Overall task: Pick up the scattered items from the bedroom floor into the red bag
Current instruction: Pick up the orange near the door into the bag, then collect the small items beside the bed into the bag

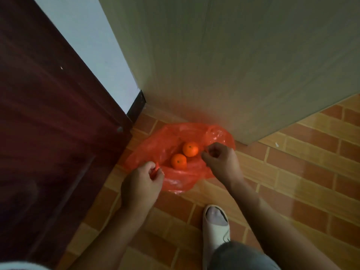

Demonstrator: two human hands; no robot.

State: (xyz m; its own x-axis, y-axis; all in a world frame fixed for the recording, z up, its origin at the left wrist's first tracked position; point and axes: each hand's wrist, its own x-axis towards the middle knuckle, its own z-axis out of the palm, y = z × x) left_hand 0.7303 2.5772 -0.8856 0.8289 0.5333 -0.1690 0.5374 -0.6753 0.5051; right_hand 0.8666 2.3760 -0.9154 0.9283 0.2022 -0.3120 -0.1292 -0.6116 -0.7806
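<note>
Nearest, a foot in a pale slipper [214,227] planted on the brick-patterned floor [292,172], close enough for both arms to reach down. Just beyond, left hand [141,184] pinching a fold of the red bag [175,178] at its near-left rim; right hand [220,158] curled at the right rim, seemingly pinching plastic too, though not plainly visible. Between them, the bag's mouth spread wide and flat on the floor, probably to keep it open for loading. Inside, two oranges [184,154] lying side by side, touching or nearly so. Farther back, a pale cabinet side [233,65] right behind the bag, dark red door [48,114] at left.
</note>
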